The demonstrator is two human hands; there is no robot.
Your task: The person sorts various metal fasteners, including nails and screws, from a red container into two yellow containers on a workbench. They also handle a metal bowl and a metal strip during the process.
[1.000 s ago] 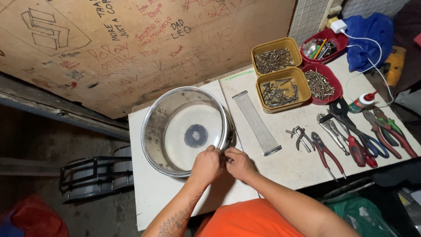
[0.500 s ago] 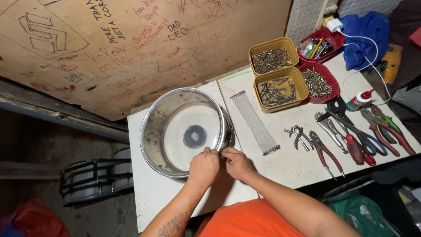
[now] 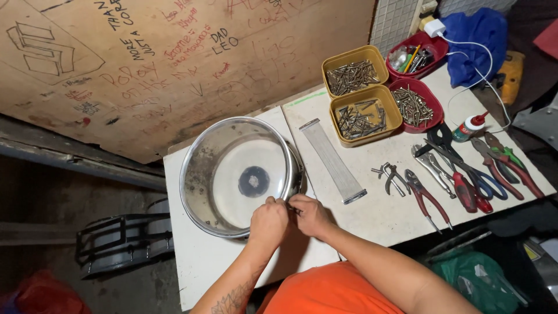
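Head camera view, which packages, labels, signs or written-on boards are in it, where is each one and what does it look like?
Scribbled board: leans behind the white table; large brown sheet covered in red and black handwriting and a box doodle.
Glue bottle: lies at the right by the pliers; small, white label, green body, red cap.
Charger plug: top right beside the blue cloth; white block with cable.
No screens show.

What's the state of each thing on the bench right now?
metal drum shell: open side up, both hands at its near rim
left hand: closed on the rim, grip contents hidden
right hand: pinching at the rim
snare wire strip: flat, untouched
yellow trays: holding screws
pliers: lying closed
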